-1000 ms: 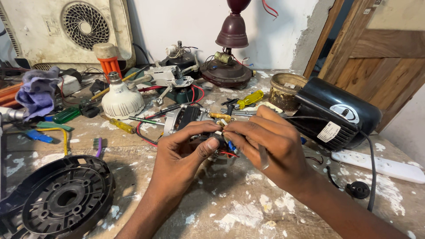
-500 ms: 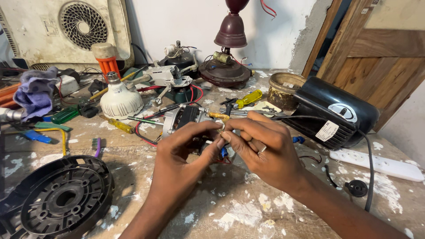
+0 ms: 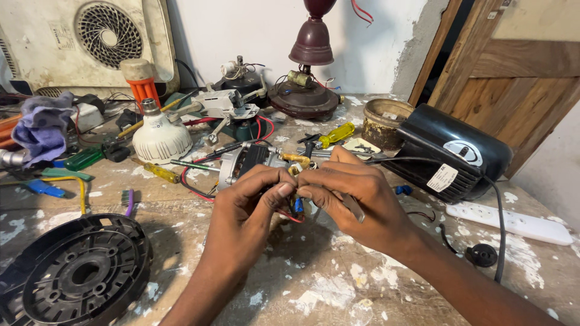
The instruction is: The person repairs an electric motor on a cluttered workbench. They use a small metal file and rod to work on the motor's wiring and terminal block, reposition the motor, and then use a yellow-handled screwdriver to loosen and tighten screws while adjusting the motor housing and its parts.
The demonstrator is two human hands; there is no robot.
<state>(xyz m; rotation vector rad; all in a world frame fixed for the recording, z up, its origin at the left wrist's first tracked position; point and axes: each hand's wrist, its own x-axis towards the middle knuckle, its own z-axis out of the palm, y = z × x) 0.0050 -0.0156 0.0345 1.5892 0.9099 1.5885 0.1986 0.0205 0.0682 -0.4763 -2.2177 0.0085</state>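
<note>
The left hand point(image 3: 251, 202) and right hand point(image 3: 356, 199) met fingertip to fingertip, both pinched shut on the thin red and blue wire ends point(image 3: 296, 205) just in front of the small grey metal fan motor point(image 3: 244, 162). A slim metal tool point(image 3: 352, 206) lay tucked under the right fingers. Doing this well probably called for a firm pinch close to the bare ends, with the motor resting on the paint-flecked wooden workbench point(image 3: 314, 284), clear of the black ribbed plastic housing point(image 3: 72, 274).

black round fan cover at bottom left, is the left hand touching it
Apart. The head view shows the left hand raised at the wires near the small motor, with bare paint-spattered table between it and the black round cover.
</note>
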